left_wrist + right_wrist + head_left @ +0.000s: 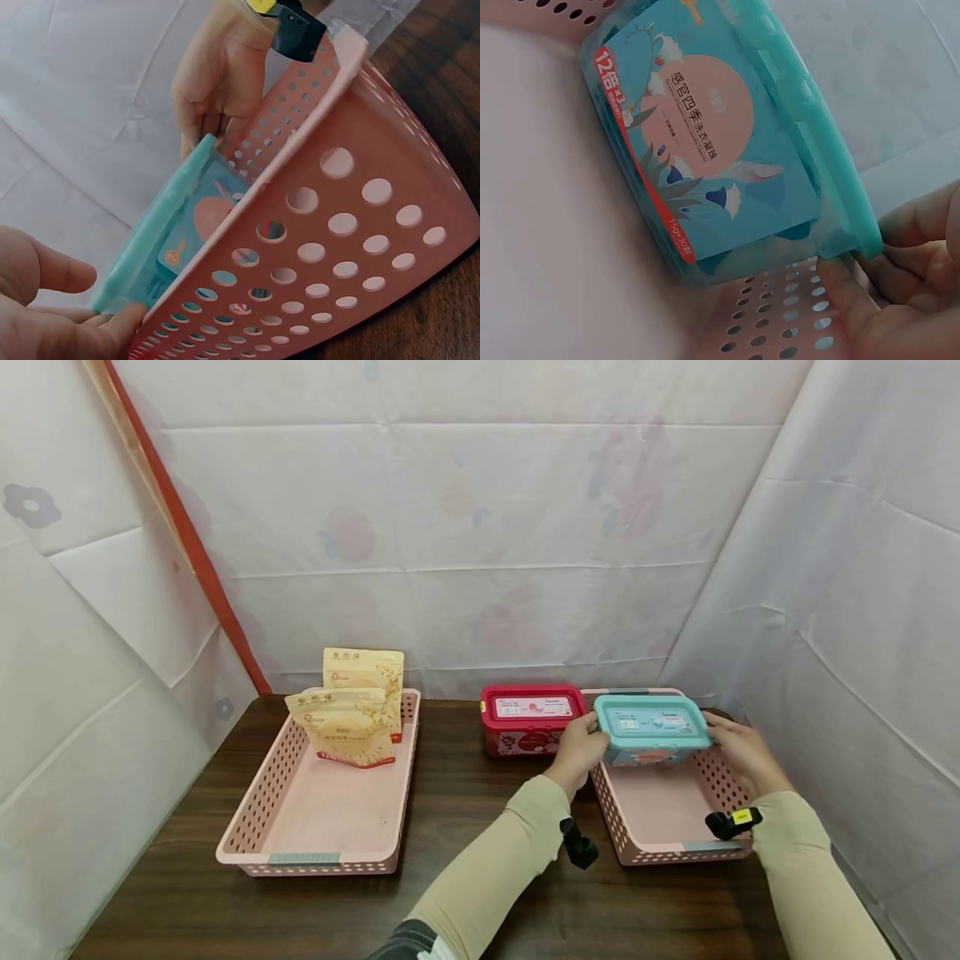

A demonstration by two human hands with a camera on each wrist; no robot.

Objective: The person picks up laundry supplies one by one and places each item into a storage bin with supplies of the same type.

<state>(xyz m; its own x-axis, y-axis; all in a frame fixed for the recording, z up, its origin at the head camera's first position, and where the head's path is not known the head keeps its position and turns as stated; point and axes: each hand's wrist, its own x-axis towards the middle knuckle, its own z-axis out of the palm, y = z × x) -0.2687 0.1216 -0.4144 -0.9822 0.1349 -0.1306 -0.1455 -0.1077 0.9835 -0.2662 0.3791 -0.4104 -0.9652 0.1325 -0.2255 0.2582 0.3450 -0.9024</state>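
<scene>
A teal lidded box of laundry capsules (pixel 651 727) is held by its two ends over the far part of the right pink basket (pixel 652 853). My left hand (pixel 579 748) grips the lid's left end; my right hand (pixel 742 752) pinches the right end under the lid rim. In the right wrist view the box (pixel 705 150) tilts, its printed front showing, and the right hand's fingers (pixel 855 296) are at the lid's corner. Through the holes of the basket wall (pixel 352 172), parts of the box show in the left wrist view. A red lidded box (pixel 532 718) stands beside the left hand.
On the left of the dark wooden table (pixel 465 827) is another pink basket (pixel 303 860), with two yellow pouches (pixel 348 727) standing at its far end. White patterned cloth (pixel 450 527) hangs behind and along both sides.
</scene>
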